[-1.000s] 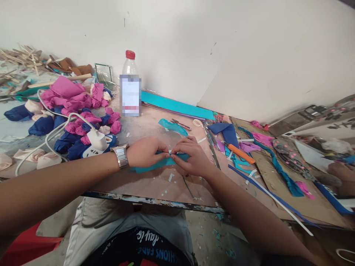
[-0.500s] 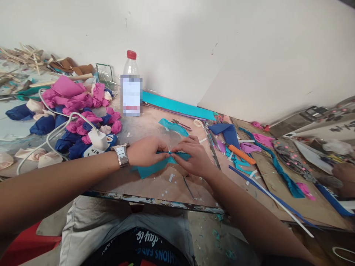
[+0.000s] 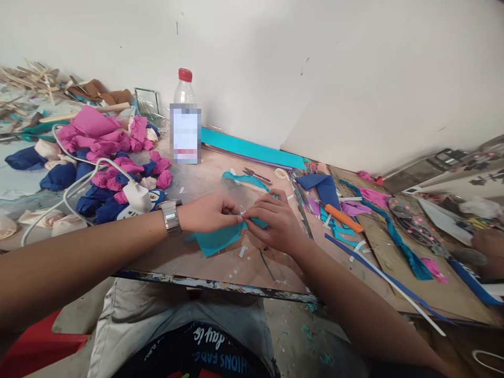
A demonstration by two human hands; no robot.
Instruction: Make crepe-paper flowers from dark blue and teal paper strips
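My left hand (image 3: 210, 212) and my right hand (image 3: 273, 216) meet fingertip to fingertip over the table. Both pinch a turquoise strip (image 3: 218, 240); its wider part hangs below my left hand, and a bit shows between the fingers of my right hand. The exact spot of the pinch is mostly hidden by the fingertips. Behind the hands lies another turquoise piece (image 3: 246, 179), near small scissors (image 3: 258, 175) and a roll of tape (image 3: 281, 174). A small white scrap (image 3: 242, 251) is in front of the hands.
Pink and blue fabric bundles (image 3: 114, 142), a white plug (image 3: 137, 197) with cable and a red-capped bottle (image 3: 185, 94) stand left. An orange cutter (image 3: 343, 218), strips and cardboard lie right. A person's hand (image 3: 488, 247) shows at the far right edge.
The hanging turquoise part has shifted slightly right and down under my left hand. The fingers of my right hand have changed their bend a little. The view has moved slightly.
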